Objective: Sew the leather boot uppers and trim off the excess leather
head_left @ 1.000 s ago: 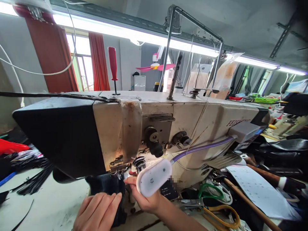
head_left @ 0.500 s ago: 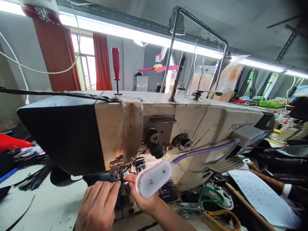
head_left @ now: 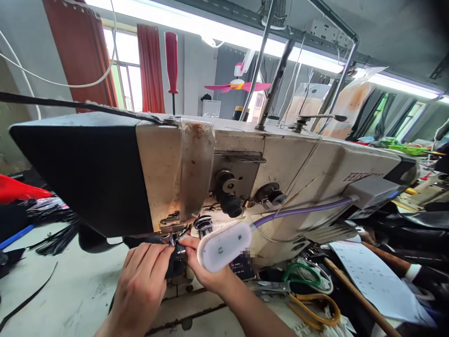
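A sewing machine (head_left: 168, 173) with a black end cover fills the middle of the head view. Below its needle area, my left hand (head_left: 142, 278) has its fingers pressed together on dark fabric (head_left: 171, 267). My right hand (head_left: 206, 269) reaches in from the right, thumb and index finger closed at the edge of the same fabric, close to the presser foot. A white oval lamp (head_left: 224, 246) on a purple flexible arm (head_left: 301, 210) hides part of my right hand. The fingertips of both hands are nearly touching.
Scissors with yellow handles (head_left: 315, 311) and green-handled scissors (head_left: 303, 274) lie at the right, near a wooden stick (head_left: 358, 295) and a white paper sheet (head_left: 379, 281). A red screwdriver (head_left: 171, 63) stands upright on the machine. Black strips (head_left: 58, 238) lie at the left.
The camera view has shifted, so the machine appears higher and larger. Both hands stay at the fabric by the needle area, with little visible change in their grip.
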### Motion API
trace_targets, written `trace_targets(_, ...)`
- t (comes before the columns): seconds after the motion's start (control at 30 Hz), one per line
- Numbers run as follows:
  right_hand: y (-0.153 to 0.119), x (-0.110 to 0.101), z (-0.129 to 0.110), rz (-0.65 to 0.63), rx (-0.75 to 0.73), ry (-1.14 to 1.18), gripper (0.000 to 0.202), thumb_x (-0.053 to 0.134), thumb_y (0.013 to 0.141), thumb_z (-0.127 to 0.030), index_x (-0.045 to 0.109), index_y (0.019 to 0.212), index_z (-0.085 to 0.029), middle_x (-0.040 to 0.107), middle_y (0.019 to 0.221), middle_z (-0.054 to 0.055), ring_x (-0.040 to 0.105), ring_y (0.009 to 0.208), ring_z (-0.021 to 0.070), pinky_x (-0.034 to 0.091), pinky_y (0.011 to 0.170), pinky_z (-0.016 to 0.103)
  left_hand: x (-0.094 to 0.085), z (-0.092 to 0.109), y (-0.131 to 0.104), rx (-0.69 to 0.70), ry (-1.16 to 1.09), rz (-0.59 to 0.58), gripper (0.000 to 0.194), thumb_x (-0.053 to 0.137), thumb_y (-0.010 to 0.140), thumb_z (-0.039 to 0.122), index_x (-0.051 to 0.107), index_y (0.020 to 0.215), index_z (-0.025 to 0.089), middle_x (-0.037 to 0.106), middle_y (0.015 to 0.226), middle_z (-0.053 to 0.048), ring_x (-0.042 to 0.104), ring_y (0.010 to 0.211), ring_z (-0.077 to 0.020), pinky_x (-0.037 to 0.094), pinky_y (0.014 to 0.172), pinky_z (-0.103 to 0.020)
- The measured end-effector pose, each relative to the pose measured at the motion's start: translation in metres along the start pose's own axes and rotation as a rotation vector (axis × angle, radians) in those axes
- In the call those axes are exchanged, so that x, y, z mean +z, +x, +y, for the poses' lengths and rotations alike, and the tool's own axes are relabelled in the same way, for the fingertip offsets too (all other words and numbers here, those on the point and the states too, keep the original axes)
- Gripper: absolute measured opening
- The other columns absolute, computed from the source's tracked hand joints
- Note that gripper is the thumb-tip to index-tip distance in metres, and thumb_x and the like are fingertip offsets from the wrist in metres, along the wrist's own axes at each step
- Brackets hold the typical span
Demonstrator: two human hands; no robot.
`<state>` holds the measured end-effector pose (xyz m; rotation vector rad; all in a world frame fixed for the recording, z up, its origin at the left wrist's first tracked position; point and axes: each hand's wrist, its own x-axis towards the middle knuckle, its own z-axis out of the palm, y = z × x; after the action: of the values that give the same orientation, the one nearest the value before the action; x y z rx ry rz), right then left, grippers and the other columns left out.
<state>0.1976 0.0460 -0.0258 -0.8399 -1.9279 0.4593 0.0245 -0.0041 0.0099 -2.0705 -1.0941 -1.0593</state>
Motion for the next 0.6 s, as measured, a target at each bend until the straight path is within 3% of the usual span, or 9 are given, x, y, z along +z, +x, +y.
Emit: trace_targets(0.6,0.006,-0.003,-0.017,0.081,-0.069,-0.012,0.022,0.049,0.087,-0.025,0.069,0.098,-0.022,0.073,0.099,0.004,0.068,0.094,0.018,0.051,0.09,0.027,0.004,0.001,0.0,0.026,-0.018,-0.001,0.035,0.042,0.073,-0.012,0.065,0.091,0.006,0.063,0.082,-0.011,0.052,0.081,-0.0242,0.042,0.074,-0.039)
